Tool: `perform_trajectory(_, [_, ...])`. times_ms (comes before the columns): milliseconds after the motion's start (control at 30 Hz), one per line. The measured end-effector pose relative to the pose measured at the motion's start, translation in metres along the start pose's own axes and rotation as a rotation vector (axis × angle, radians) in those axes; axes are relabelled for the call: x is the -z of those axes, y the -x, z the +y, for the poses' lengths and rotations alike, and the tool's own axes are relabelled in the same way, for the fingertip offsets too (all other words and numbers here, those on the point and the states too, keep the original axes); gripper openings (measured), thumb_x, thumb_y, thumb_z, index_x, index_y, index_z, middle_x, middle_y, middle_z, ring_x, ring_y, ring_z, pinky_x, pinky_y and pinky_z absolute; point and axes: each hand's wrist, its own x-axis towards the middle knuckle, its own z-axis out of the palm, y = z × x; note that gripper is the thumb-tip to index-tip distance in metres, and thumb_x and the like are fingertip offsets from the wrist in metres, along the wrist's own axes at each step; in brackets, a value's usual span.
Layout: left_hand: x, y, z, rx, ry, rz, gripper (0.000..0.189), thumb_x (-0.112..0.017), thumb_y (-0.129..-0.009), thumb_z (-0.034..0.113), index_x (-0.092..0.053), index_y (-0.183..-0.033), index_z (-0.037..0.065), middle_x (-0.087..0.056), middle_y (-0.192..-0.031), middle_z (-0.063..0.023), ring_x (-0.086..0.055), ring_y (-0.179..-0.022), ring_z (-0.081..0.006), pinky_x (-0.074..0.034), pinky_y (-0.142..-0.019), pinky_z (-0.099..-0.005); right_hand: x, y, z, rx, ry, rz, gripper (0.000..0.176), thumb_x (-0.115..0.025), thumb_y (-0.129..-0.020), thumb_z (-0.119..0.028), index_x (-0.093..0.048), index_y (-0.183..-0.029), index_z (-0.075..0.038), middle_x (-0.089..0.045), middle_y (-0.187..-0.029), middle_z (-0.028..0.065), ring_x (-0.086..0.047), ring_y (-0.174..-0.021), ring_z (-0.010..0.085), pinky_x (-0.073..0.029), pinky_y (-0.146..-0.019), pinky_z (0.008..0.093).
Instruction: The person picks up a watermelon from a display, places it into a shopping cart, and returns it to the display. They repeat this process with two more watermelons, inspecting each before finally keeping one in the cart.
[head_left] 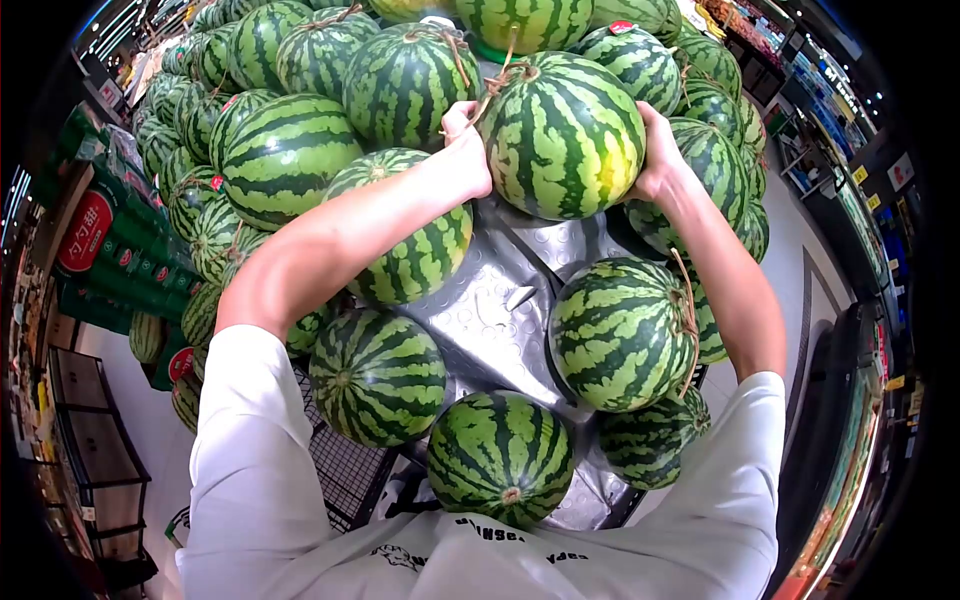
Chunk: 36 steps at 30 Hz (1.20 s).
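Between my two hands is a striped green watermelon (pixel 563 135) with a yellow patch and a dry stem. My left hand (pixel 466 145) presses its left side, the fingers partly hidden behind it. On the opposite side my right hand (pixel 656 155) grips it, fingertips out of sight. Silver padded sheeting (pixel 490 290) lies below. Nearer my body, a watermelon with a curled stem (pixel 625 333) rests at the right, another (pixel 377 377) at the left, and one more (pixel 500 458) right before my shirt.
Piled watermelons (pixel 290 160) surround the silver sheeting at the back and both sides. Green printed boxes (pixel 120 240) stand at the left. A black wire basket or cart (pixel 345 465) is below my left arm. Store shelving (pixel 850 400) runs along the right, beyond a pale floor.
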Motion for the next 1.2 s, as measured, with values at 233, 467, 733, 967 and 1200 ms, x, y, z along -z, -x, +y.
perform_trajectory(233, [-0.006,-0.01,-0.003,-0.049,-0.05,0.146,0.053,-0.05,-0.075,0.05,-0.065,-0.11,0.014,-0.064,-0.12,-0.0115,-0.059,-0.106,-0.0272,-0.043,-0.095,-0.0456,0.0,-0.012,0.009,0.005,-0.123,-0.047,0.064,-0.03,-0.09,-0.057,-0.053,-0.131,-0.013,-0.049,-0.14,0.0158,-0.043,-0.127,0.0415,-0.015,-0.099,0.0776])
perform_trajectory(467, [-0.012,0.006,0.0,-0.199,-0.285,0.123,0.064,-0.039,-0.086,0.055,-0.055,-0.125,0.006,-0.056,-0.131,-0.0133,-0.053,-0.117,-0.0234,-0.041,-0.099,-0.043,0.015,-0.029,0.015,0.222,-0.05,0.044,0.053,-0.037,-0.093,-0.048,-0.057,-0.12,-0.007,-0.063,-0.119,0.0118,-0.06,-0.108,0.0261,-0.047,-0.094,0.049])
perform_trajectory(733, [-0.022,0.046,-0.006,-0.152,-0.353,0.144,0.081,-0.038,-0.087,0.064,-0.042,-0.139,0.002,-0.049,-0.138,-0.0182,-0.047,-0.126,-0.0264,-0.034,-0.106,-0.0445,-0.005,0.012,-0.002,0.171,0.37,0.085,0.072,-0.03,-0.09,-0.064,-0.042,-0.14,-0.015,-0.048,-0.14,0.0153,-0.048,-0.124,0.038,-0.031,-0.095,0.0742])
perform_trajectory(967, [-0.026,0.014,-0.037,-0.297,-0.278,0.392,0.073,-0.046,-0.087,0.065,-0.049,-0.129,0.006,-0.054,-0.132,-0.0166,-0.053,-0.117,-0.0314,-0.039,-0.099,-0.0428,-0.008,0.002,0.009,0.234,0.2,0.17,0.067,-0.036,-0.086,-0.067,-0.053,-0.127,-0.017,-0.063,-0.118,0.0082,-0.059,-0.106,0.0263,-0.039,-0.091,0.0617])
perform_trajectory(1200, [-0.036,0.011,-0.026,-0.418,-0.199,0.43,0.064,-0.052,-0.085,0.055,-0.065,-0.117,0.001,-0.062,-0.122,-0.0171,-0.061,-0.107,-0.0289,-0.047,-0.093,-0.0391,-0.002,-0.012,0.017,0.255,0.091,0.156,0.075,-0.035,-0.086,-0.071,-0.047,-0.136,-0.016,-0.054,-0.133,0.011,-0.053,-0.117,0.0321,-0.036,-0.093,0.0672])
